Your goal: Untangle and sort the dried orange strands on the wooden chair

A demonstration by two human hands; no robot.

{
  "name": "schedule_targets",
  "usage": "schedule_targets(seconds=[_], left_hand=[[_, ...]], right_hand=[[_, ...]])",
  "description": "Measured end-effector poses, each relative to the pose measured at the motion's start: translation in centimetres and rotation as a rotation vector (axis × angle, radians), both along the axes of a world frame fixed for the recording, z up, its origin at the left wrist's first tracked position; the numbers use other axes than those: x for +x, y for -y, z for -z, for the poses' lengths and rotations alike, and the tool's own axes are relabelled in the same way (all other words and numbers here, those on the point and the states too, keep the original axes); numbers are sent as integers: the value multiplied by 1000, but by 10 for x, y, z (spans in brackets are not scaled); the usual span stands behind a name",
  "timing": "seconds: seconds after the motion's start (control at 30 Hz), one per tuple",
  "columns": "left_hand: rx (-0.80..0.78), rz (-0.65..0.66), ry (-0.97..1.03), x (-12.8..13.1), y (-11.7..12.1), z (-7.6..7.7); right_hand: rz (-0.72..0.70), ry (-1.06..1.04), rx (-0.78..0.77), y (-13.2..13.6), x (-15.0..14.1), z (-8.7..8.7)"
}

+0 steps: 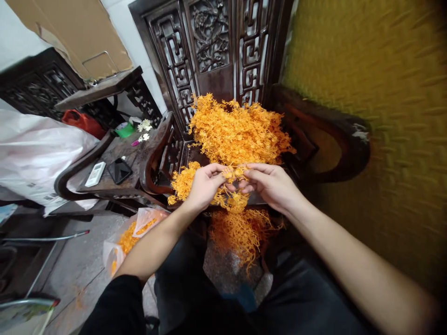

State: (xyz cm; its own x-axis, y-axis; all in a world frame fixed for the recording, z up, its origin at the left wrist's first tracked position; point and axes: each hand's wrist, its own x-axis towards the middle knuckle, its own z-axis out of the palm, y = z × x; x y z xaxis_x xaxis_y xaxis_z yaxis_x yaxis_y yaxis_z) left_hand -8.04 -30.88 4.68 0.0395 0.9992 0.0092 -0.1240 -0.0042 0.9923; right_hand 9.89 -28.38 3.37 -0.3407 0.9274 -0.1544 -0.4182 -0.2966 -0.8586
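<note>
In front of my chest, my left hand (209, 184) and my right hand (267, 184) meet with fingertips pinched on a small orange plastic flower piece (234, 174). Fine detail of the piece is too small to make out. Just beyond my hands, a big heap of similar orange pieces (240, 132) lies on the seat of a dark carved wooden chair (218, 81). By my left wrist sits a smaller orange pile (185, 182). Thin orange strands (240, 235) hang in a tangle below my hands, over the seat's front edge and between my knees.
Left of the chair, a wooden side table (115, 186) bears a black phone (119, 170), a white remote (95, 174), green tape (125, 129) and white flowers (144, 125). A plastic bag (153, 215) of orange pieces stands on the floor. A yellowish textured surface (377, 93) rises at right.
</note>
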Motion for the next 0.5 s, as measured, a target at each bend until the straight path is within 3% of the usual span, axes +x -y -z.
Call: schedule_targets(seconds=[0.13, 0.23, 0.33, 0.4, 0.5], left_hand=[[118, -80, -193, 3, -4, 13], [312, -170, -452, 5, -5, 18], [462, -215, -634, 6, -4, 17], [441, -191, -625, 6, -3, 16], [233, -91, -406, 7, -2, 12]], right_hand=[[31, -82, -62, 6, -8, -2], [13, -198, -118, 12, -14, -5], [0, -134, -47, 15, -19, -3], [38, 9, 54, 15, -21, 2], [83, 141, 151, 12, -20, 7]])
